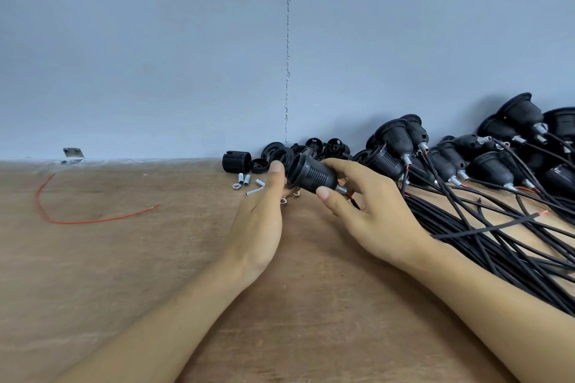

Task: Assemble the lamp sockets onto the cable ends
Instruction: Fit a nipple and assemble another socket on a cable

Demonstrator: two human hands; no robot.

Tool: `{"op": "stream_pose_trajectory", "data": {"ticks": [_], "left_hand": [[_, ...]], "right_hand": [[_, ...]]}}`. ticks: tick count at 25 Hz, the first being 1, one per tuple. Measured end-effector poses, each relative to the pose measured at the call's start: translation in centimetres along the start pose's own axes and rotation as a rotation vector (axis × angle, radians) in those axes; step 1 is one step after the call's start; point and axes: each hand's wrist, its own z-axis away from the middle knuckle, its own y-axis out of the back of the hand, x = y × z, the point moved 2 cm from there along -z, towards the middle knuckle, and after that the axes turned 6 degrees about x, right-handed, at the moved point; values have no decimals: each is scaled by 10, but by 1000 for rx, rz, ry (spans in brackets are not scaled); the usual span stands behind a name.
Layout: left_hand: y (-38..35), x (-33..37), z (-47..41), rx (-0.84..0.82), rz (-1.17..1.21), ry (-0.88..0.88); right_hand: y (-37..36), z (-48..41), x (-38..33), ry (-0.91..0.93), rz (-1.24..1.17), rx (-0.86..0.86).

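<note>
From my seat, the socket (311, 176) at centre frame reads as black plastic, ribbed and faintly glossy. The loose little tubes (245, 180) left of it are shiny threaded metal. The cables (497, 242) at lower right look matt and rubbery. The table (124, 258) is matt, grainy wood; the wall (186, 56) above is flat, matt paint.

The person's left hand (264, 221) and right hand (370, 214) are bare. The slender left forearm (174, 314) and right forearm (497, 298) are bare too, as far as the lower edge. The left thumbnail (276, 167) and right thumbnail (322, 194) are short, rounded and plain.
</note>
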Motion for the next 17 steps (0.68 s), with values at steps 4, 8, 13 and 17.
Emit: {"op": "stream_pose_trajectory", "data": {"ticks": [4,8,13,17], "left_hand": [[3,3,-3,2,207,69],[13,7,-9,15,323,140],[11,6,-9,123,279,76],[11,0,-10,200,196,109]], "right_hand": [[-1,0,-3,9,-26,-101],[-6,1,-4,95,50,-237],[-3,-2,8,0,145,-111],[4,-5,19,-134,119,76]]}}
